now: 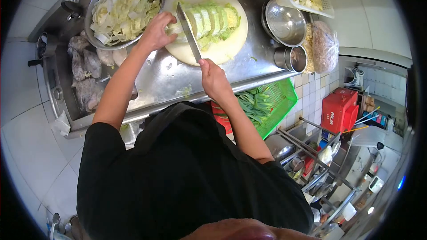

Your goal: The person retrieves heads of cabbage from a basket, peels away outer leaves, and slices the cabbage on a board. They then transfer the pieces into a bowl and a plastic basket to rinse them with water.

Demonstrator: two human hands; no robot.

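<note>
My right hand (215,79) is wrapped around the handle of a kitchen knife (190,35). Its blade crosses the left part of a napa cabbage (215,20), which lies on a round white cutting board (232,50). To the right of the blade, the cabbage is cut into several thick slices still lined up. My left hand (159,32) grips the pale stem end, left of the blade, with bent fingers. Just beyond that hand, a large metal bowl (90,21) holds chopped cabbage (124,11).
Bagged items (84,69) lie in the sink (58,93) at left. Metal bowls (287,24), metal cups (291,58), a white basket (327,6) of cut cabbage and a plastic bag (324,46) stand at right. Below the counter edge is a green crate (289,95) of leafy greens.
</note>
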